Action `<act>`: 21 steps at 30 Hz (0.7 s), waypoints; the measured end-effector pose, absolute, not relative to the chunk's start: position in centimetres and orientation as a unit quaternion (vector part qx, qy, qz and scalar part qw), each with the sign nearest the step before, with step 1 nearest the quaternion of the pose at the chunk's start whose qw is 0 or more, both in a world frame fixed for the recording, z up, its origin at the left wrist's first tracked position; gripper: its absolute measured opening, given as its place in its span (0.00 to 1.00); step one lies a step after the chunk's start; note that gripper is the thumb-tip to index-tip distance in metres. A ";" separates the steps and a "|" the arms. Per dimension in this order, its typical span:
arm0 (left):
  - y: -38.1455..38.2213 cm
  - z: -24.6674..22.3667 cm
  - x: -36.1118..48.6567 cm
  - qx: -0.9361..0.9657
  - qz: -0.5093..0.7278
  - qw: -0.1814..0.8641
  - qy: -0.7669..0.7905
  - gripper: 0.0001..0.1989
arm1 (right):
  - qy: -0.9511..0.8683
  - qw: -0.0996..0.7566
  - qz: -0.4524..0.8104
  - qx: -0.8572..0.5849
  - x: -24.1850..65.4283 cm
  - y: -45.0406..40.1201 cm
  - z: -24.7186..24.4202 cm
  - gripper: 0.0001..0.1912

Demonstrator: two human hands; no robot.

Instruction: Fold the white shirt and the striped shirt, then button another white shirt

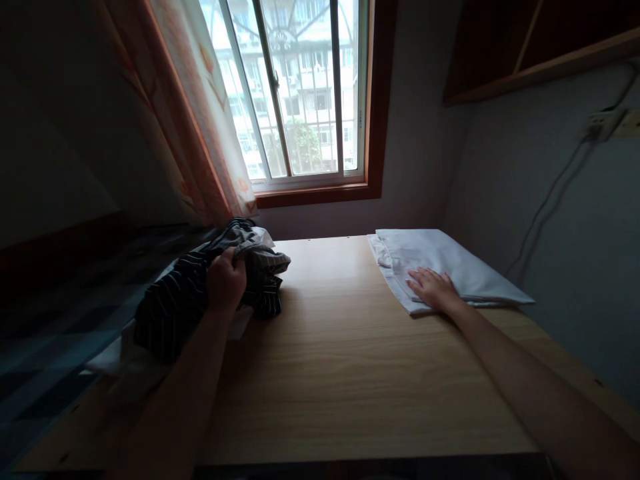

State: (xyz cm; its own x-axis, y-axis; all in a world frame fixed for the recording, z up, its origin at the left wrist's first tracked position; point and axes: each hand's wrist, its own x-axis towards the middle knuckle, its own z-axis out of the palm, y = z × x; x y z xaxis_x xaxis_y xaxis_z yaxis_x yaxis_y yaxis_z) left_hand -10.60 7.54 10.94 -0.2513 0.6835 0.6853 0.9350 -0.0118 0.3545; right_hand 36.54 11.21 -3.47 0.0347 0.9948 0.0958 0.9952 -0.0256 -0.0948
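Striped clothing (173,300) is clutched in the left hand (227,279), which curls closed around a grey fold; the right hand (433,289), opened out, rests palm down on folded white fabric (450,259). Black and grey, the clothing lies crumpled on the left of the wooden table (325,373), the white fabric flat on the right.
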 end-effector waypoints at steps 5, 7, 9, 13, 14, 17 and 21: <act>7.7 10.0 -5.2 -0.663 -0.515 0.051 -0.542 0.14 | -0.698 0.087 0.001 -0.711 36.5 11.1 -3.4 0.28; 7.2 9.1 -2.5 -0.686 -0.524 -0.022 -0.505 0.14 | -0.700 0.098 -0.002 -0.707 36.4 11.0 -3.3 0.27; 6.2 8.1 0.1 -0.708 -0.514 -0.106 -0.472 0.14 | -0.704 0.110 -0.010 -0.701 36.5 10.9 -3.2 0.26; 3.2 6.3 3.9 -0.782 -0.411 -0.290 -0.369 0.16 | -0.730 0.130 -0.039 -0.670 36.5 10.8 -3.5 0.22; 2.4 6.1 4.4 -0.799 -0.378 -0.324 -0.337 0.16 | -0.738 0.137 -0.047 -0.659 36.5 10.8 -3.5 0.21; 0.5 6.2 4.9 -0.855 -0.259 -0.368 -0.256 0.15 | -0.759 0.157 -0.056 -0.629 36.5 10.9 -3.7 0.19; 0.1 7.4 4.1 -0.888 -0.246 -0.341 -0.185 0.12 | -0.773 0.181 -0.049 -0.606 36.4 11.0 -3.7 0.17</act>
State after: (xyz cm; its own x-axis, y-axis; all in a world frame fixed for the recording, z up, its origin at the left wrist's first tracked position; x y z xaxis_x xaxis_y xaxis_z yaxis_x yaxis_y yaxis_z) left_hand 4.09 0.07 7.43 0.8102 0.4968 0.3111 0.1612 -0.6991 0.6967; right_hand 36.43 11.03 -3.67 -0.1999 0.9194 0.3389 0.9548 0.2605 -0.1435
